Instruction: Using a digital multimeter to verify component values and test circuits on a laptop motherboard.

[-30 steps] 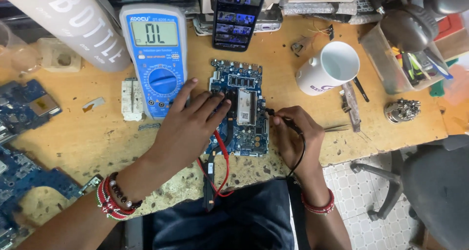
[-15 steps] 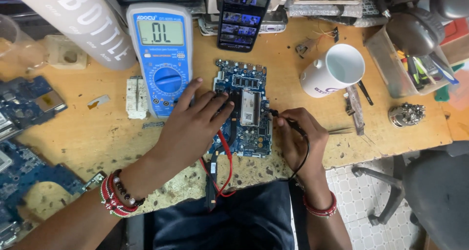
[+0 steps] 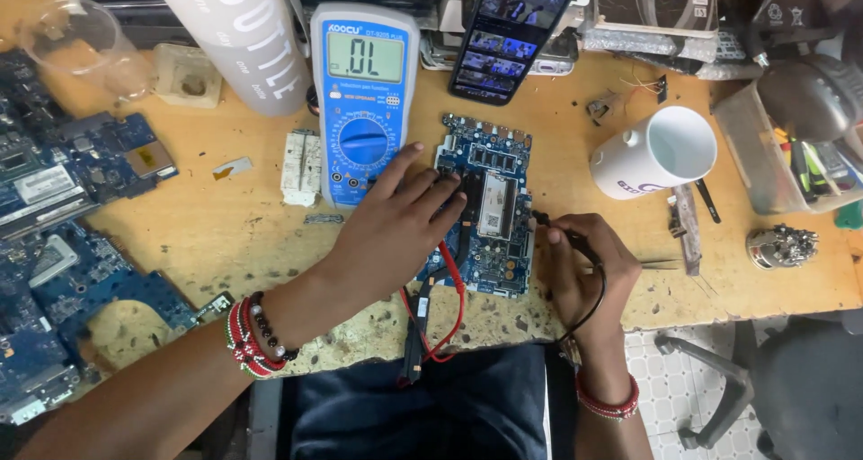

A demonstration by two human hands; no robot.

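Your left hand (image 3: 395,231) lay flat across the blue circuit board (image 3: 490,210) on the worn wooden counter (image 3: 225,235), fingers (image 3: 430,187) spread over its upper left corner. Your right hand (image 3: 584,267) pinched a black probe (image 3: 562,235) at the board's right edge. A blue multimeter (image 3: 364,100) stood just beside the board, a white mug (image 3: 652,154) lay tipped nearby, and red and black leads (image 3: 440,312) trailed toward your lap.

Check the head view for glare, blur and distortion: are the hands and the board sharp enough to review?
Head view: even light, soft shadows; left hand, right hand and blue circuit board are sharp; faint sheen on the multimeter screen; wide-angle bending at the edges, where the white bottle leans.
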